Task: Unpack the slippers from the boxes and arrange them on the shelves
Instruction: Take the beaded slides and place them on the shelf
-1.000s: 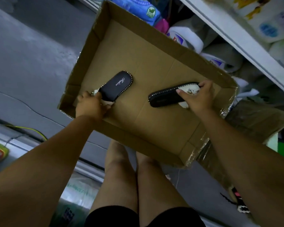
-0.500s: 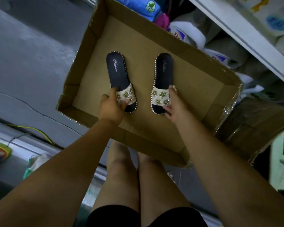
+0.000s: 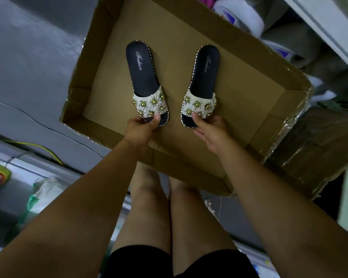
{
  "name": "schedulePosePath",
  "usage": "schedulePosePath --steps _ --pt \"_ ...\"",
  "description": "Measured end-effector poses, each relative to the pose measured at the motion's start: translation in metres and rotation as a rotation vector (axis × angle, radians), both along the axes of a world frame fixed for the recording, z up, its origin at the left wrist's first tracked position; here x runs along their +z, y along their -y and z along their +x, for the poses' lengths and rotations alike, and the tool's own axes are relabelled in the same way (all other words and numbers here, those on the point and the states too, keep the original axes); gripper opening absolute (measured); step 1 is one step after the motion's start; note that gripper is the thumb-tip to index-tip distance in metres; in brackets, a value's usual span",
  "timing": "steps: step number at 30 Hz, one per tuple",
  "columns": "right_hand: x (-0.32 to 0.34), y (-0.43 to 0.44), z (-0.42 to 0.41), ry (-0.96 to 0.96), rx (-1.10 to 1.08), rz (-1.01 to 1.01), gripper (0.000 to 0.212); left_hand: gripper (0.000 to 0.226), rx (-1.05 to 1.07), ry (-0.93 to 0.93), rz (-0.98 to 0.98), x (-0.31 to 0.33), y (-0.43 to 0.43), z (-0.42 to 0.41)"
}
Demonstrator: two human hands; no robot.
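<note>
Holding one slipper in each hand, I have the pair side by side over the floor of the open cardboard box (image 3: 100, 57), which I take as my landmark. My left hand (image 3: 139, 128) pinches the toe end of the left slipper (image 3: 147, 81), thumb on top by the beaded strap, fingers curled under the sole. My right hand (image 3: 208, 130) does the same with the right slipper (image 3: 202, 83), thumb pressed on its flowered strap, the other fingers partly spread below. Both slippers point heels away from me, toward the box's far wall, and sit near the middle of the box, a gap of bare cardboard between them. I cannot tell whether the soles rest on the box floor or hang just above it.

As I judge it, this is the unpacking step: the pair is gathered and squared up, not yet out of the box. No other slippers show inside, so this looks like the last pair here.

Next I need to lift both clear of the box's near wall and carry them to the white shelf (image 3: 329, 27) that runs beyond the box's far right corner. That shelf area looks crowded with paper rolls (image 3: 247, 19) and packages, so I must find a free spot and keep the pair matched, toes facing the same way.
</note>
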State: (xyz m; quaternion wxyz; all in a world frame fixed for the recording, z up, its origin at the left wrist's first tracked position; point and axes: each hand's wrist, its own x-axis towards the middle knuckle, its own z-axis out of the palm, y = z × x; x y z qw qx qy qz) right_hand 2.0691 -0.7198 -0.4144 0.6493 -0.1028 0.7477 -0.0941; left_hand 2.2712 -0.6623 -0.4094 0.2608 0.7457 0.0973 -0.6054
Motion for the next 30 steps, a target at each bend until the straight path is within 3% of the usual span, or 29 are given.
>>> schedulePosePath --steps 1,5,12,15,19,28,30 --pt "-0.002 -0.002 0.0 0.014 -0.027 -0.012 0.088 0.037 0.079 -0.038 -0.003 0.001 0.001 -0.002" --pt "-0.007 -0.01 -0.002 -0.012 -0.008 -0.031 0.076 0.056 0.171 -0.111 -0.019 0.0 -0.004 -0.006" --pt "0.015 -0.007 -0.008 0.134 -0.052 -0.025 0.045 0.018 0.27 -0.211 -0.075 0.026 -0.005 -0.006" --pt "0.036 -0.001 -0.005 0.21 -0.133 -0.016 0.05 0.014 0.266 -0.265 -0.132 0.045 -0.003 0.001" --pt "0.072 0.001 0.003 0.325 -0.242 0.004 0.056 0.017 0.269 -0.346 -0.14 0.083 0.0 0.014" --pt "0.181 -0.027 0.008 0.448 -0.235 -0.071 0.042 0.049 0.313 -0.385 -0.249 0.192 -0.028 0.011" --pt "0.203 -0.035 0.004 0.47 -0.246 -0.092 0.04 0.046 0.324 -0.374 -0.275 0.212 -0.031 0.007"
